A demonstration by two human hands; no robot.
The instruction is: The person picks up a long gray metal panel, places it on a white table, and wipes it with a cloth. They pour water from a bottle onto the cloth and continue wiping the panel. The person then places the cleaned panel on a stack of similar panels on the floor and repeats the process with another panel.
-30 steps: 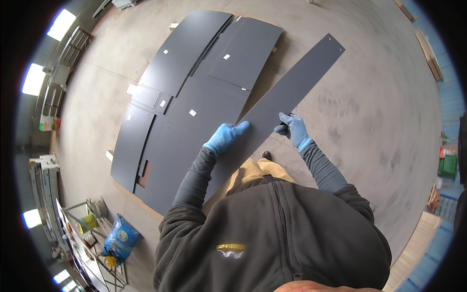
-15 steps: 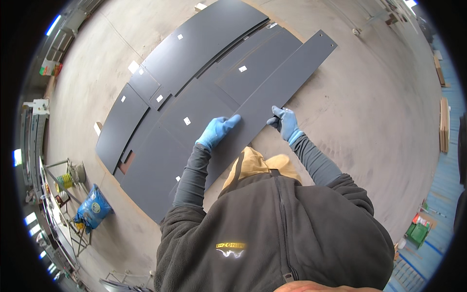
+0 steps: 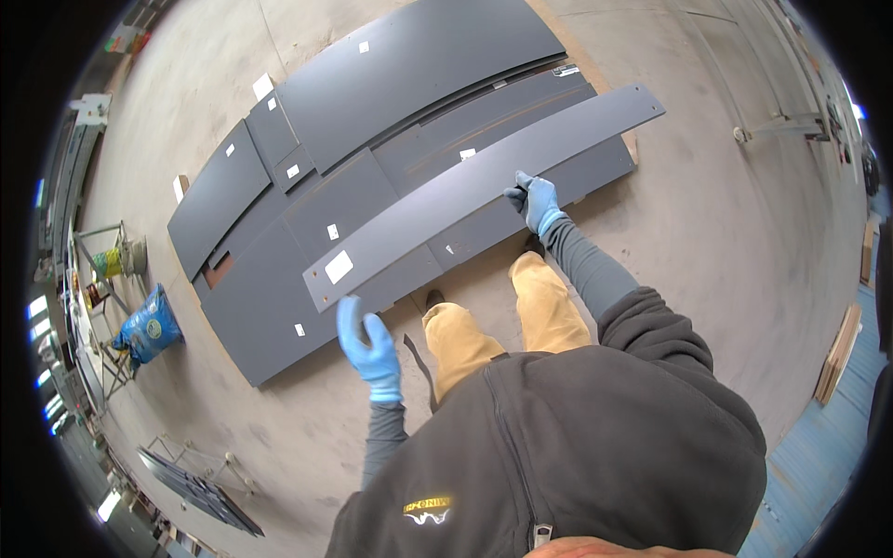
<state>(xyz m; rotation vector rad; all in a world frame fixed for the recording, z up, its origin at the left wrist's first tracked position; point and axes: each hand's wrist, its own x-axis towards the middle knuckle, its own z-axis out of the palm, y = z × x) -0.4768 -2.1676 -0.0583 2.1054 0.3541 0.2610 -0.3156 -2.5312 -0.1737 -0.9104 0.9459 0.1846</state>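
Observation:
A long, narrow dark grey panel [image 3: 446,209] slants over a stack of larger panels, with holes at both ends and a white label [image 3: 339,267] near its left end. My right hand [image 3: 539,203], in a blue glove, is closed at its near edge, about mid-length; the fingertips are partly hidden. My left hand [image 3: 370,353], also gloved in blue, is off the panel just below its left end. Its thumb and fingers are apart, holding nothing. Beneath lie wide dark grey panels [image 3: 419,65] with small white labels.
Wooden blocks [image 3: 180,188] show at the stack's far-left edge. On the left, a blue bag [image 3: 149,325] hangs by a metal frame beside a bucket [image 3: 135,253]. A rack of dark panels [image 3: 200,488] stands lower left. Boards [image 3: 839,353] lean at the right. My legs [image 3: 549,307] are close to the stack.
The long panel has turned, its left end now showing above the stack. My left hand has let go and come back toward me; my right hand remains at the near edge.

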